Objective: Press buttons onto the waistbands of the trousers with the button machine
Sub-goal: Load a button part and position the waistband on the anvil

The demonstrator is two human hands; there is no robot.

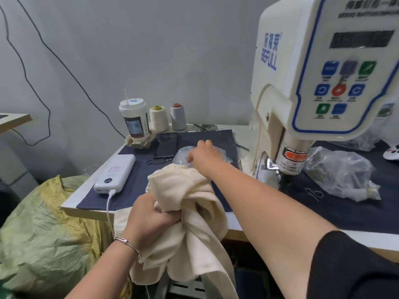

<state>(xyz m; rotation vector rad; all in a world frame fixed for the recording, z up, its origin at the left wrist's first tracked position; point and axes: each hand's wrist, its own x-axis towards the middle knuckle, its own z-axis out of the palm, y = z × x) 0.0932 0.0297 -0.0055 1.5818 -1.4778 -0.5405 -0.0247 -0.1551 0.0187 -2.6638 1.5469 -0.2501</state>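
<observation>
Cream trousers [190, 214] hang bunched over the table's front edge. My left hand [149, 219] grips a fold of them just in front of the table. My right hand [204, 157] reaches past the cloth into a clear plastic bag [183, 155] on the dark mat, fingers curled down inside it; what they hold is hidden. The cream button machine [313, 83] stands at the right, its press head [290, 162] low over the mat and well right of both hands.
On the dark mat [138, 180] lie a white power bank [115, 173] with cable, a black phone [166, 146], a drink cup [135, 121] and two thread cones [168, 117]. Another crumpled plastic bag [343, 173] lies right of the machine. A yellow-green sack [43, 229] sits left of the table.
</observation>
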